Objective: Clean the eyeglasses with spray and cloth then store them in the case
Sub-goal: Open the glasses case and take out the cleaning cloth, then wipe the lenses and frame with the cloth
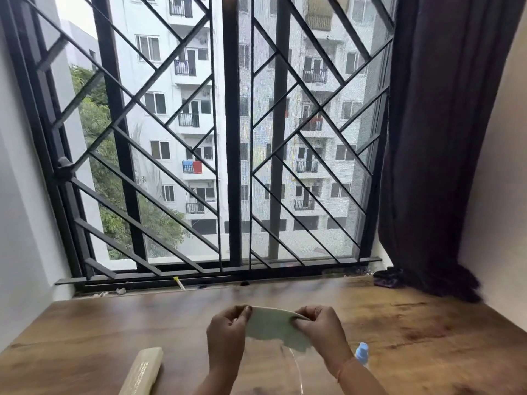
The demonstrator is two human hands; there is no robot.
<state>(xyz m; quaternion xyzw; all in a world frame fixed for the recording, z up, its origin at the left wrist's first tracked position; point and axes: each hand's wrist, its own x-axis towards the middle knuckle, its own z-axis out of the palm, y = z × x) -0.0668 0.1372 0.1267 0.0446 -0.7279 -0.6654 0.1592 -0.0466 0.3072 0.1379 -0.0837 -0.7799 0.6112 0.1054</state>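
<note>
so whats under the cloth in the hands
Below the cloth, a thin clear strip, likely an arm of the eyeglasses, hangs out over the wooden table. Anything more behind the cloth, lenses included, is covered and cannot be seen.

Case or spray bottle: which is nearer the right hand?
The blue spray bottle, just beside the wrist of the right hand; the beige case lies left of the left hand.

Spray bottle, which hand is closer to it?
Right. The right hand pinches the cloth just left of the spray bottle, wrist beside it; the left hand pinches the cloth's other end, farther left.
</note>
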